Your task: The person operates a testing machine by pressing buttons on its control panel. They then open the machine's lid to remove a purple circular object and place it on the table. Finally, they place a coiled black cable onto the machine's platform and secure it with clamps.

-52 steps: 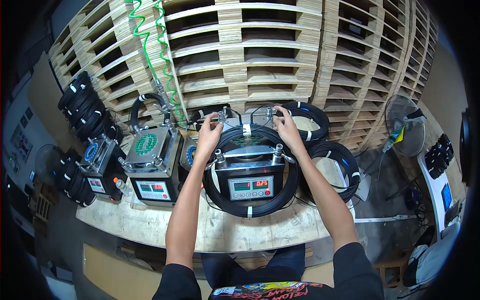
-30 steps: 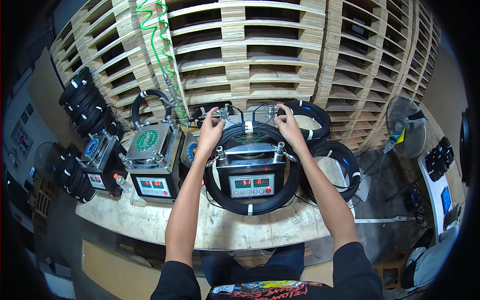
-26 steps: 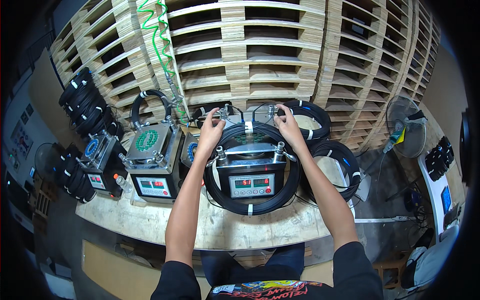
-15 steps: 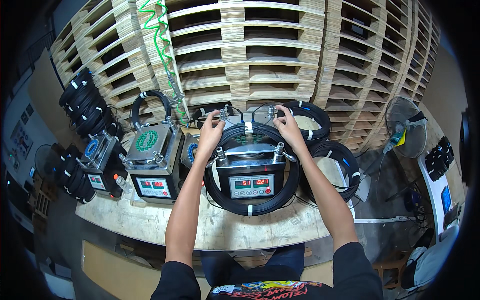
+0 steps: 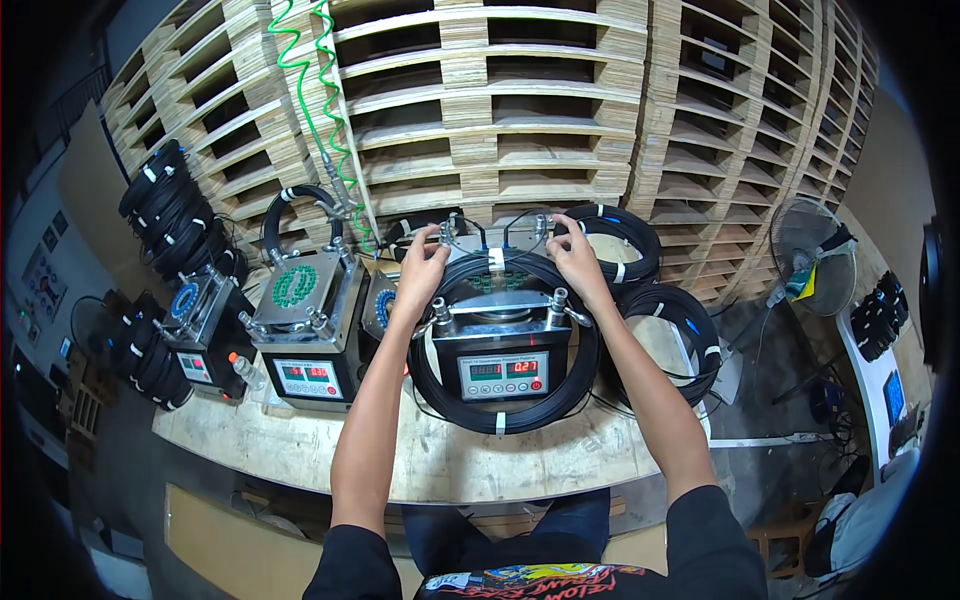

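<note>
Just now both my hands are raised to the far side of the machine (image 5: 505, 331), thumb and forefinger parted on each. My left hand (image 5: 428, 262) is at the far left metal post (image 5: 444, 236), my right hand (image 5: 577, 262) beside the far right post (image 5: 541, 227); whether either grip touches or pinches its post, I cannot tell. Between them, thin black leads (image 5: 506, 240) arch up from the machine's top.

Nearer my body, the black cable coil (image 5: 540, 416) stands tilted around the machine's front, bound with white bands, its upper curve crossing the top and its lower curve hanging below the panel (image 5: 503, 376).

What has changed is that panel: its left window shows fewer lit digits than half a second ago, while my hands have hardly moved. For the work in hand, I take that as no change in coil or hold; the digits may only be flickering.

Further left on the counter (image 5: 520, 470) come a bottle with an orange cap (image 5: 245, 370) and a second machine bearing a ring of green pieces (image 5: 293, 286). More coils (image 5: 703, 325) lie to my right, and wooden pallets (image 5: 560, 130) rise behind everything.
</note>
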{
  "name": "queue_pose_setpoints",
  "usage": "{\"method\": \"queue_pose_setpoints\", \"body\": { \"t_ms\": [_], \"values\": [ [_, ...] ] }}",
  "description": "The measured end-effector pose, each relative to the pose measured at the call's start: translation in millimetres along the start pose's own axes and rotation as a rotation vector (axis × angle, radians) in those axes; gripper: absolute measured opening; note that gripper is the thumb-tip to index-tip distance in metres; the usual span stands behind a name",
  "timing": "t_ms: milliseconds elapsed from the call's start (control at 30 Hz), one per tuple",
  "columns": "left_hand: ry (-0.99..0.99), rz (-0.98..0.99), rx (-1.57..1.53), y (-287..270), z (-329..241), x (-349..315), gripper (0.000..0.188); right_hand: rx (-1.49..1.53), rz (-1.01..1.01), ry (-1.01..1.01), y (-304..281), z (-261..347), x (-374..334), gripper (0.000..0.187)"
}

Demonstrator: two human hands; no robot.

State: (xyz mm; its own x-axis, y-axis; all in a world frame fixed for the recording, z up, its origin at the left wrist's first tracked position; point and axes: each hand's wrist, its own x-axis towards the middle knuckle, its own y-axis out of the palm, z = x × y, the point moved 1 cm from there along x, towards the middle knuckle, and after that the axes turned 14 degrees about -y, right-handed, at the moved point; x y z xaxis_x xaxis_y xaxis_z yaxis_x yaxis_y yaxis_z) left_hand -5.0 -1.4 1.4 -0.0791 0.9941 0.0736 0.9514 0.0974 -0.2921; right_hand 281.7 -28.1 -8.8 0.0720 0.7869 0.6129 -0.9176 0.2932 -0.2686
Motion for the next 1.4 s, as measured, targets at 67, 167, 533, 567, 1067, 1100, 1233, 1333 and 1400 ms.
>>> {"method": "queue_pose_setpoints", "body": {
  "t_ms": [67,167,533,567,1067,1100,1233,1333,1400],
  "values": [
    [0.007,-0.016,0.013,-0.3,0.1,-0.5,0.048,-0.012,0.005,-0.029,-0.4,1.0,-0.1,0.051],
    [0.005,-0.021,0.042,-0.4,-4.1,-3.8,0.045,0.021,0.055,-0.002,-1.5,0.1,-0.4,0.048],
    [0.019,-0.004,0.060,-0.4,-6.1,-3.5,0.044,0.087,0.042,0.040,-1.6,8.4,-0.6,0.049],
    [0.014,0.001,0.064,-1.0,-5.9,-3.4,0.044,0.071,0.046,0.044,-1.3,9.8,-0.9,0.049],
    [-0.050,0.025,0.070,-0.4,-3.6,0.0,0.048,0.153,0.033,-0.045,1.3,-3.5,0.6,0.057],
    [-0.034,0.027,0.051,0.3,-3.5,-0.3,0.050,0.139,0.037,-0.035,0.8,-4.2,0.6,0.057],
    [0.006,0.080,0.020,-4.8,5.9,6.7,0.055,0.056,0.069,0.014,2.2,5.2,0.9,0.059],
    [0.005,0.099,0.018,-1.3,2.1,5.1,0.055,-0.036,0.079,0.038,-1.7,9.0,0.3,0.061],
    [-0.017,0.077,-0.010,-0.9,4.7,6.3,0.055,-0.052,0.090,0.045,-0.5,15.1,0.7,0.061]
  ]
}}
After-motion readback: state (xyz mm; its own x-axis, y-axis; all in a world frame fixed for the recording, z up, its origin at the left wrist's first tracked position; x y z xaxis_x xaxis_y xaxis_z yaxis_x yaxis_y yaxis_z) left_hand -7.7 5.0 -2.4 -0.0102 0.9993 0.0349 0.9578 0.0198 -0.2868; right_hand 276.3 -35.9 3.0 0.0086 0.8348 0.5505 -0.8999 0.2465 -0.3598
